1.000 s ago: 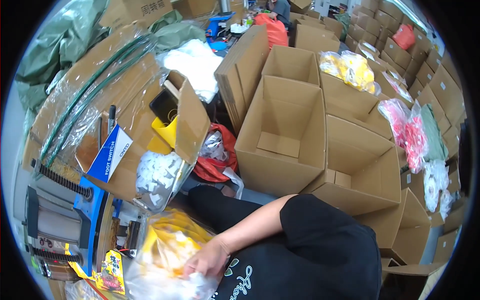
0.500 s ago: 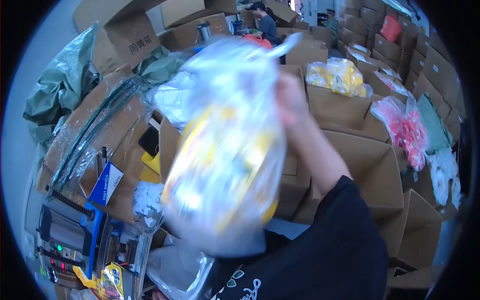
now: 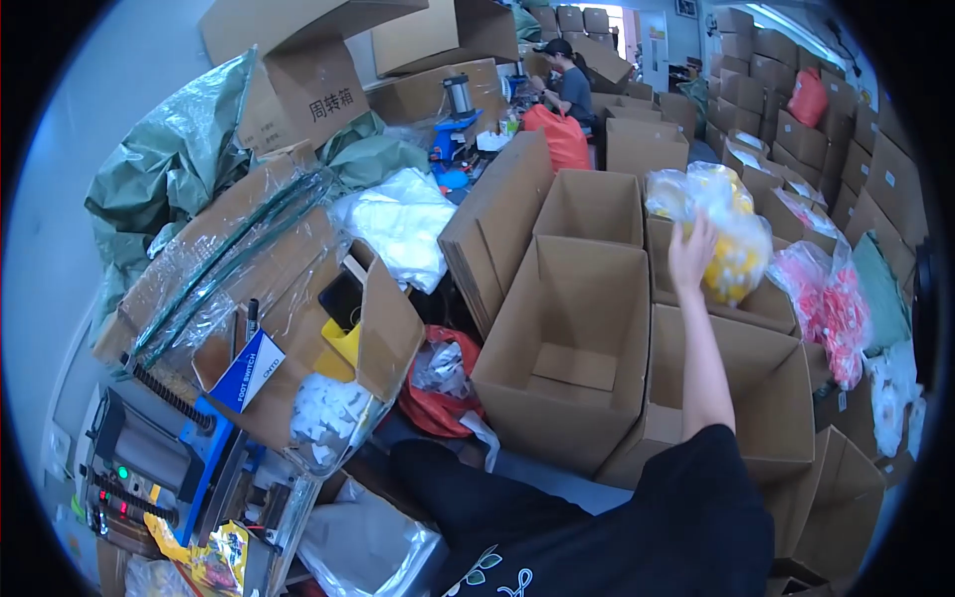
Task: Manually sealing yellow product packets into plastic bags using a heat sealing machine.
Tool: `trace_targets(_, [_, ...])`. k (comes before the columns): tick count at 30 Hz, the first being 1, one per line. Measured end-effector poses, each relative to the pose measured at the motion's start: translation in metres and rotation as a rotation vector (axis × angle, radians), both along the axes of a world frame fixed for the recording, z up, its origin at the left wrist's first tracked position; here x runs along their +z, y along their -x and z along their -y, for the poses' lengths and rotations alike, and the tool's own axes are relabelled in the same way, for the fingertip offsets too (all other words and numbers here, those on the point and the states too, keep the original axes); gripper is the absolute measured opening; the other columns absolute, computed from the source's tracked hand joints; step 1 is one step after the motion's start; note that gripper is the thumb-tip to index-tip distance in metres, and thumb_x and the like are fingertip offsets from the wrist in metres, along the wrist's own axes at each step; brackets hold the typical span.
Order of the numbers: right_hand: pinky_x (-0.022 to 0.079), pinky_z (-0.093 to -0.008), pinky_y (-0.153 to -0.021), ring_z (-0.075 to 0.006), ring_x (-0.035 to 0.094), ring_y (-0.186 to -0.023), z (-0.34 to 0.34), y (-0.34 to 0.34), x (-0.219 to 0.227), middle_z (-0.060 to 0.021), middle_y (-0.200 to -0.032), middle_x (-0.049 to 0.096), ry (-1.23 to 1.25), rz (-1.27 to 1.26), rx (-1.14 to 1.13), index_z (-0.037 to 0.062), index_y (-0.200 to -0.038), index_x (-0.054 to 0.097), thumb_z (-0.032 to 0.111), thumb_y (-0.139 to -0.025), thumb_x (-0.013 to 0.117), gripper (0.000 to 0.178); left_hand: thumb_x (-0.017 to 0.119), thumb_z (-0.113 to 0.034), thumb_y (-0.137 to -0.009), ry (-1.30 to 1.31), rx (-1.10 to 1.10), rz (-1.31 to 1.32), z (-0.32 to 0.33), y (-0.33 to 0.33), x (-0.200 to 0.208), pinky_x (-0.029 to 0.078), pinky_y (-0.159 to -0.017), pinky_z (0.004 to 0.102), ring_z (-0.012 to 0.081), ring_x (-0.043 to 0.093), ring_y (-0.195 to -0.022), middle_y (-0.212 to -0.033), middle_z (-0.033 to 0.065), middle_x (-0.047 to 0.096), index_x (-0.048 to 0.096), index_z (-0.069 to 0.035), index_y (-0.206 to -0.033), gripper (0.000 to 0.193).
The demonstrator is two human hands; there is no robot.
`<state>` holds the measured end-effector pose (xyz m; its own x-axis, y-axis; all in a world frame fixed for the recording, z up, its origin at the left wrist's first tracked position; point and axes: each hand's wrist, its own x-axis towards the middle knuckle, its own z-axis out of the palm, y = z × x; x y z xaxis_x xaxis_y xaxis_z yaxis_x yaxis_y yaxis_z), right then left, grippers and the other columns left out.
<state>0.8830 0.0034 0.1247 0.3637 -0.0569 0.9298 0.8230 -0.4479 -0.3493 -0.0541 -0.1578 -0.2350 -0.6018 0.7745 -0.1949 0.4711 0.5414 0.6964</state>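
Note:
My right arm stretches out to the right over the open cartons. My right hand [image 3: 693, 251] has its fingers spread, beside a clear plastic bag of yellow pieces [image 3: 738, 261]. That bag is smeared by motion and hangs over a brown carton [image 3: 761, 301]. Just behind it is more clear plastic with yellow in it; where one bag ends and another begins I cannot tell. My left hand does not show. At the lower left, a yellow printed packet [image 3: 221, 557] lies on a machine [image 3: 149, 453] with a blue frame and lit displays.
Open cartons [image 3: 562, 338] stand close together ahead. Flat cardboard sheets [image 3: 497, 229] lean beside them. Bags of pink pieces [image 3: 821, 298] lie at the right. A red bag [image 3: 443, 388] sits between bench and cartons. A co-worker [image 3: 572, 90] sits farther back.
The clear bag that my right hand held up close in front of me is gone from there. My right arm has swung out to the right, and the fingers have spread.

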Motion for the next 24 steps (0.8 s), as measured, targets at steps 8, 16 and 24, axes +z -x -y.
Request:
trace_targets(8, [0.044,-0.0417,-0.096,-0.0328,0.057,-0.106,-0.086,0.196,-0.05,-0.0138,-0.103,0.066,0.338,-0.04,0.927,0.0054,-0.092,0.069,0.001,-0.08,0.059,0.017,0.06,-0.023,-0.089,0.269,-0.05,-0.101,0.01,0.017,-0.015,0.053,-0.082,0.0415,0.0397,0.064,-0.098,-0.11,0.0234,0.067,0.064,0.004,-0.115,0.037])
trace_targets(16, [0.051,-0.0428,-0.077,-0.0312,0.06,-0.094,-0.08,0.461,-0.126,-0.0117,-0.099,0.064,0.899,0.319,1.923,0.0083,-0.089,0.067,0.016,-0.083,0.06,0.011,0.057,-0.022,-0.091,-0.073,0.192,-0.362,0.021,0.022,-0.008,0.053,-0.078,0.0447,0.0409,0.065,-0.092,-0.103,0.0258,0.067,0.063,0.006,-0.114,0.037])
trace_targets(24, [0.044,-0.0436,-0.098,-0.0347,0.054,-0.117,-0.005,0.603,-0.227,-0.0168,-0.124,0.058,1.095,0.029,2.592,0.0049,-0.121,0.059,0.038,-0.085,0.068,0.049,0.06,-0.031,-0.09,-0.592,0.321,0.272,-0.036,-0.085,0.136,0.051,-0.076,0.0468,0.0402,0.064,-0.084,-0.093,0.0257,0.066,0.061,0.005,-0.115,0.043])
